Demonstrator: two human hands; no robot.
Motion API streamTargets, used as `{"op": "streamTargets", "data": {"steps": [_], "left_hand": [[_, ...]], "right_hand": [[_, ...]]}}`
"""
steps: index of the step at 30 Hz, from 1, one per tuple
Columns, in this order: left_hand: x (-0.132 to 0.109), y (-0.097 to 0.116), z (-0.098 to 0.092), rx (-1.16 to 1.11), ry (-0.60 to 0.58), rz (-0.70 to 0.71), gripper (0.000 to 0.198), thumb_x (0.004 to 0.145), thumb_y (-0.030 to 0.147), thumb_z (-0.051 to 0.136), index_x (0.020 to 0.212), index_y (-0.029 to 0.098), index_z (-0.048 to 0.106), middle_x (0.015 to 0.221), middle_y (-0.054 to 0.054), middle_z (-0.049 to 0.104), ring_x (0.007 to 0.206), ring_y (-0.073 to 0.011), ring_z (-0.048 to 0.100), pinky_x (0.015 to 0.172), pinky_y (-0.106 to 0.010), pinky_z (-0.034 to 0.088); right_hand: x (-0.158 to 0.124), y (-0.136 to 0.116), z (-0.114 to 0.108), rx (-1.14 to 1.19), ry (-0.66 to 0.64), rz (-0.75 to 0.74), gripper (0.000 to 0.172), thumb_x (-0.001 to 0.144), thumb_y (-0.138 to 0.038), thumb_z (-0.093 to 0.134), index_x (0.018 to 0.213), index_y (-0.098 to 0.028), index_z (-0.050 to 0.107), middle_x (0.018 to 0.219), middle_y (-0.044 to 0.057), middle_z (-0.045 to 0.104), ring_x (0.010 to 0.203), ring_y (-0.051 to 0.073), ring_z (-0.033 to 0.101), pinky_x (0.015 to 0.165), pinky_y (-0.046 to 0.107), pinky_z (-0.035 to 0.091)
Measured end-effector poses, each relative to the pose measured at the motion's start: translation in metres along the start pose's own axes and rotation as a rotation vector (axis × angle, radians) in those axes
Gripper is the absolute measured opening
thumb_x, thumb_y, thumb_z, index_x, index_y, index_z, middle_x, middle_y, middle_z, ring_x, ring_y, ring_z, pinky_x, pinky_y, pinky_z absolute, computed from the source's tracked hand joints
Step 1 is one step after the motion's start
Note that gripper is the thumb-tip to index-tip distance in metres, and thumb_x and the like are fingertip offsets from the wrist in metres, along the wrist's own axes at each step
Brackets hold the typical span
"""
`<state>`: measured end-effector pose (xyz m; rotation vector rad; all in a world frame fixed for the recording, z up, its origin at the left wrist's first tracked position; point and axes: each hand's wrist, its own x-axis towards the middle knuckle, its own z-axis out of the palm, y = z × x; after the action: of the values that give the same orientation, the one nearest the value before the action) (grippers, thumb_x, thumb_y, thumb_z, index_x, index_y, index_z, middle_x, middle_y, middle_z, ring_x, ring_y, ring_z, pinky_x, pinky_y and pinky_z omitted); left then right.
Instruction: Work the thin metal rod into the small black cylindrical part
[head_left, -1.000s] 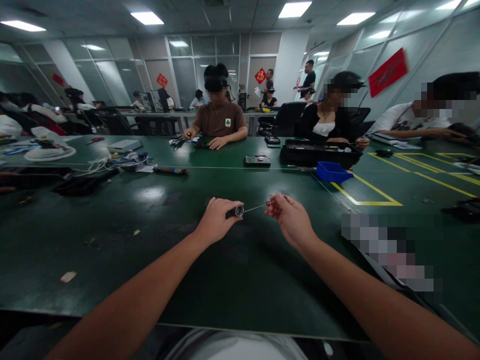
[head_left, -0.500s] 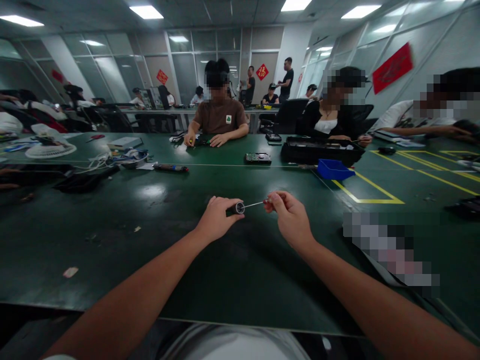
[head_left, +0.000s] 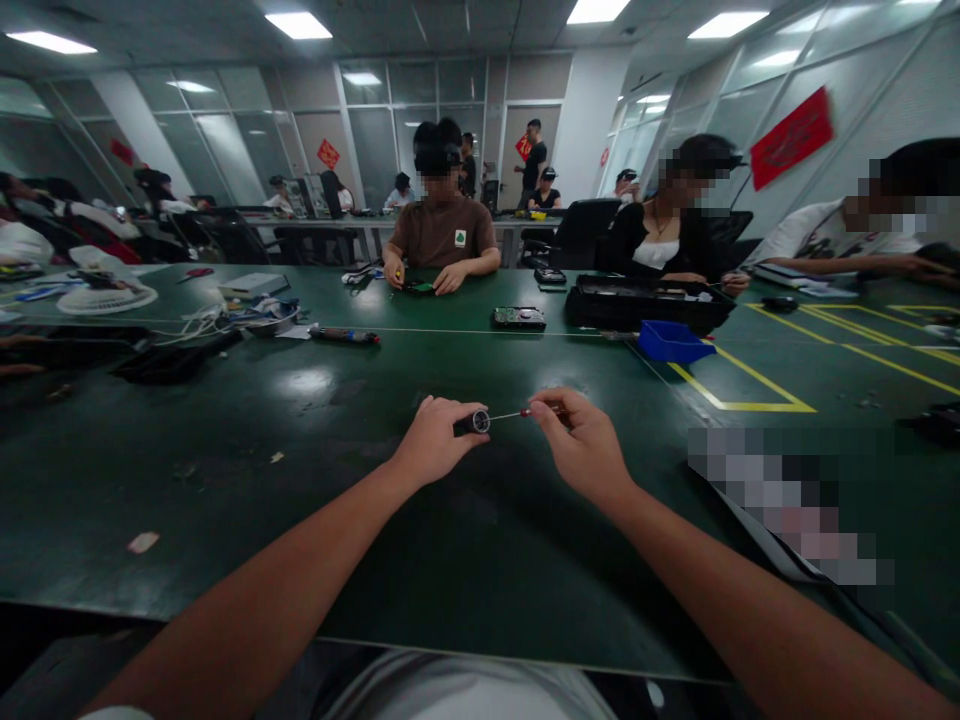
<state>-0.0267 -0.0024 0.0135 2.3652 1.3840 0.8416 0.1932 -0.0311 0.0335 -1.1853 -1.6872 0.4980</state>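
Note:
Over the dark green table point(head_left: 322, 520), my left hand point(head_left: 433, 440) is closed around a small black cylinder point(head_left: 472, 423) with a silvery round end facing right. My right hand point(head_left: 581, 445) pinches the red handle of a thin screwdriver point(head_left: 525, 412). Its metal shaft runs left and its tip meets the cylinder's end. Both hands hover just above the table, close together.
A blue bin point(head_left: 670, 341), a long black case point(head_left: 645, 303) and a circuit board point(head_left: 517, 318) lie farther back. Cables and a white fan point(head_left: 105, 295) sit at far left. Other people sit across the table. Yellow tape lines point(head_left: 739, 385) mark the right side.
My right hand has shifted slightly, closing the gap so the screwdriver tip sits at the cylinder's end. The left hand has barely moved. The view has tilted a little.

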Motion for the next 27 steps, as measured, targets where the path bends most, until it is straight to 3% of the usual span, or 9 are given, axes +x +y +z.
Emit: {"op": "streamTargets", "data": {"steps": [3, 9, 13, 19, 23, 27], "left_hand": [[0.000, -0.002, 0.001, 0.007, 0.004, -0.007, 0.035, 0.085, 0.032, 0.075, 0.120, 0.027, 0.070, 0.114, -0.004, 0.075, 0.107, -0.0267, 0.064, 0.100, -0.047, 0.040], [0.000, -0.002, 0.003, 0.027, -0.020, 0.007, 0.034, 0.084, 0.031, 0.075, 0.118, 0.027, 0.071, 0.109, -0.004, 0.075, 0.105, -0.0263, 0.064, 0.098, -0.046, 0.041], [0.000, -0.004, 0.003, 0.020, -0.010, 0.022, 0.034, 0.084, 0.031, 0.075, 0.118, 0.027, 0.071, 0.109, -0.003, 0.076, 0.102, -0.0256, 0.064, 0.096, -0.045, 0.042], [0.001, -0.007, 0.002, -0.004, 0.003, 0.001, 0.035, 0.084, 0.029, 0.075, 0.119, 0.026, 0.071, 0.110, -0.004, 0.075, 0.102, -0.0247, 0.064, 0.094, -0.043, 0.043], [0.001, -0.005, 0.004, 0.003, -0.023, 0.009, 0.036, 0.084, 0.030, 0.075, 0.119, 0.026, 0.071, 0.109, -0.003, 0.075, 0.102, -0.0253, 0.063, 0.096, -0.044, 0.043], [0.000, -0.001, 0.003, 0.042, -0.030, -0.046, 0.032, 0.087, 0.032, 0.072, 0.118, 0.027, 0.071, 0.107, -0.004, 0.074, 0.101, -0.0270, 0.063, 0.096, -0.047, 0.042]], "right_hand": [[-0.001, 0.000, 0.000, -0.002, -0.054, 0.005, 0.021, 0.096, -0.033, 0.051, 0.095, -0.022, 0.069, 0.085, 0.004, 0.072, 0.077, 0.020, 0.065, 0.067, 0.032, 0.046], [0.003, 0.004, 0.001, -0.030, -0.071, 0.125, 0.043, 0.100, -0.049, 0.039, 0.096, -0.020, 0.070, 0.059, 0.000, 0.058, 0.054, 0.018, 0.056, 0.055, 0.032, 0.041], [0.004, 0.010, 0.004, 0.053, -0.080, 0.133, 0.032, 0.099, -0.040, 0.042, 0.111, -0.021, 0.065, 0.072, 0.001, 0.062, 0.063, 0.019, 0.059, 0.059, 0.032, 0.044], [0.005, 0.014, 0.004, 0.173, -0.161, 0.179, 0.030, 0.098, -0.044, 0.042, 0.102, -0.022, 0.063, 0.072, 0.000, 0.057, 0.064, 0.018, 0.055, 0.061, 0.032, 0.046], [0.003, 0.014, 0.007, 0.136, -0.058, 0.141, 0.023, 0.094, -0.039, 0.049, 0.109, -0.023, 0.058, 0.082, 0.002, 0.062, 0.071, 0.019, 0.058, 0.067, 0.034, 0.046], [0.002, 0.014, 0.014, 0.284, 0.003, 0.160, 0.018, 0.087, -0.038, 0.061, 0.096, -0.023, 0.059, 0.086, 0.003, 0.065, 0.079, 0.020, 0.062, 0.075, 0.036, 0.050]]}}
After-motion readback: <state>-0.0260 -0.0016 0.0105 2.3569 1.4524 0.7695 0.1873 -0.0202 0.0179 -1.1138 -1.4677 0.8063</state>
